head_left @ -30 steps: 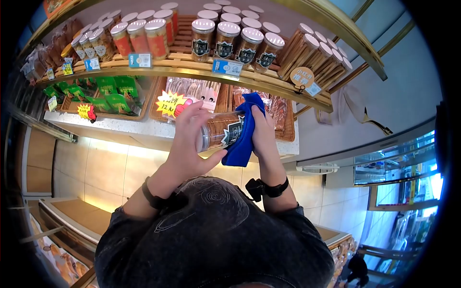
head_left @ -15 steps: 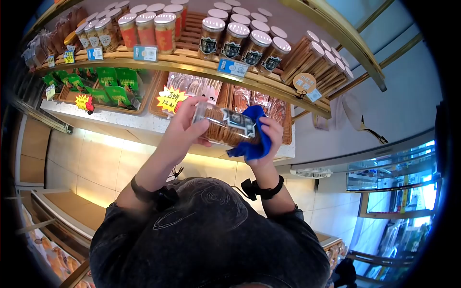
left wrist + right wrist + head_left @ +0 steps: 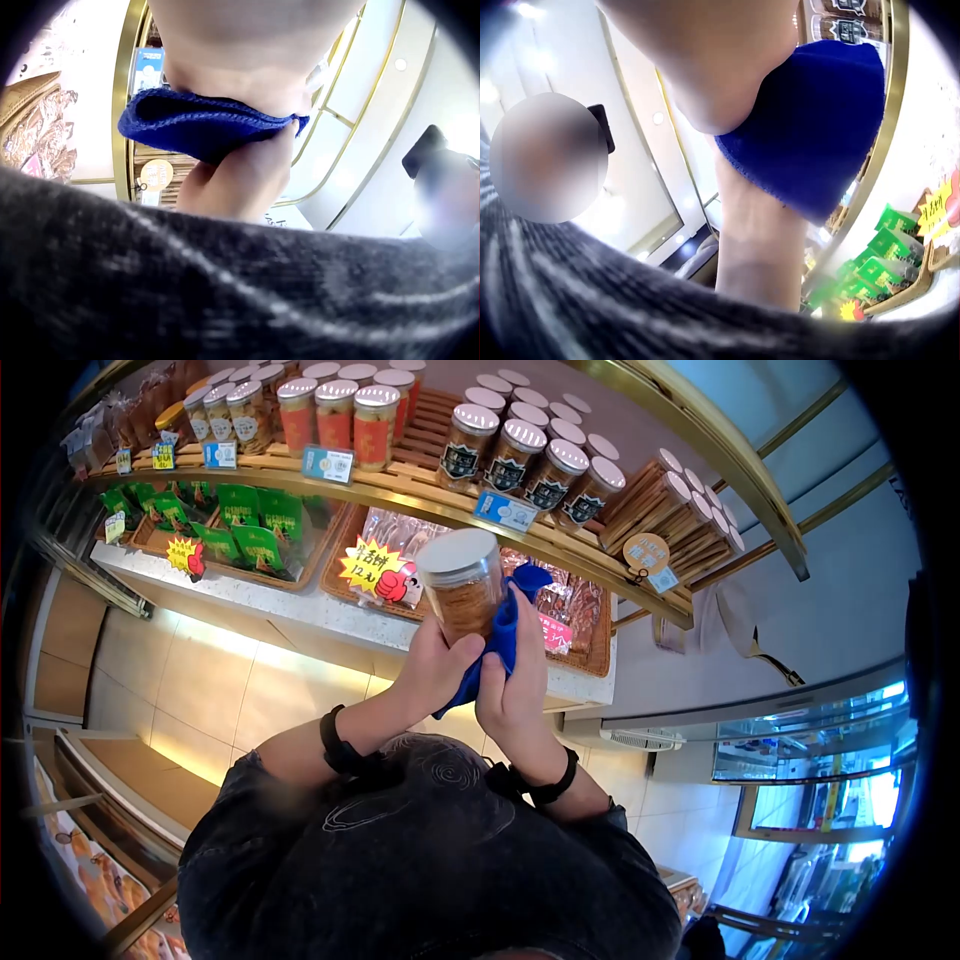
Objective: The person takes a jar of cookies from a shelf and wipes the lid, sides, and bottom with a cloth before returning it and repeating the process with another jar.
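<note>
A clear jar (image 3: 462, 595) of round biscuits with a white lid stands nearly upright, slightly tilted, between both hands in the head view. The left hand (image 3: 435, 672) grips its lower left side, thumb across the front. A blue cloth (image 3: 507, 635) lies against the jar's right side, held by the right hand (image 3: 518, 680) with its thumb raised. In the left wrist view the folded cloth (image 3: 202, 127) hangs beside the fingers. The right wrist view shows the cloth (image 3: 817, 120) spread below the right hand (image 3: 712, 67); the jar is hidden there.
Above the hands runs a wooden shelf (image 3: 400, 485) with rows of lidded jars (image 3: 550, 475) and price tags. On the white counter (image 3: 300, 605) below are baskets with green packets (image 3: 240, 530) and wrapped snacks (image 3: 580, 605). A glass display case (image 3: 800, 745) stands at the right.
The jar has turned from lying sideways to nearly upright, lid now up. The left hand has moved down to its lower side, and the cloth has shifted to the left with the right hand.
</note>
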A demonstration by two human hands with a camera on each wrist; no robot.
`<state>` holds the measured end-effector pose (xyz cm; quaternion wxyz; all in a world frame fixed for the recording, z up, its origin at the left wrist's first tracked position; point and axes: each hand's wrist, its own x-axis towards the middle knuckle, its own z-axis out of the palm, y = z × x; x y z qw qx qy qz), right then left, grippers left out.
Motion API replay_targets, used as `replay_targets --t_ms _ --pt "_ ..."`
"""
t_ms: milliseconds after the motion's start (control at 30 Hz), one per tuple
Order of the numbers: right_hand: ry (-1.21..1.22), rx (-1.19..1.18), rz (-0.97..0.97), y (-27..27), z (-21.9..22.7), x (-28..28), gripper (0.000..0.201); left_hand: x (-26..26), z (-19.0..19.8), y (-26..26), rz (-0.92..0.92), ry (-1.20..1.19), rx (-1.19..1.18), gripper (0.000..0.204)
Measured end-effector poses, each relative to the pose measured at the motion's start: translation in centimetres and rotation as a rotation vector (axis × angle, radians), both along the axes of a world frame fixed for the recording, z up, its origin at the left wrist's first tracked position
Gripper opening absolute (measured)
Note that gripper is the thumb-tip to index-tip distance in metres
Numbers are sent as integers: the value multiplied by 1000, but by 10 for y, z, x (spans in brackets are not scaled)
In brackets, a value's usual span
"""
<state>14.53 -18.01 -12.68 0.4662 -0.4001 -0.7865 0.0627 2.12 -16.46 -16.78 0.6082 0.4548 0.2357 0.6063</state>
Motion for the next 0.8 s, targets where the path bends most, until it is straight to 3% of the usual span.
replay_targets --t_ms 100,167,200,267,333,467,533,600,667,800 --pt "304 -309 79 -3 11 -4 52 -2 5 -1 -150 -22 46 73" --pt "388 -483 80 4 21 3 49 2 5 -6 -201 -14 48 74" --pt "564 -687 137 6 31 5 48 4 4 -8 -246 -7 55 75" --pt "576 -794 99 5 51 1 51 4 3 -7 -241 -3 118 69" --pt "402 -447 120 10 27 -4 56 -2 12 -5 -163 -14 83 60" --pt "353 -469 119 5 -1 0 62 2 17 -4 -80 -44 25 57" --pt "411 -491 130 12 24 -3 60 4 15 -8 -110 -64 -13 58" --pt "767 -469 -13 20 28 -7 48 7 14 -8 -215 30 -31 59" --pt "891 -467 39 32 34 7 43 9 21 -8 -185 69 59 55" --pt "958 -458 32 37 24 19 42 7 23 -3 -378 -168 -204 52"
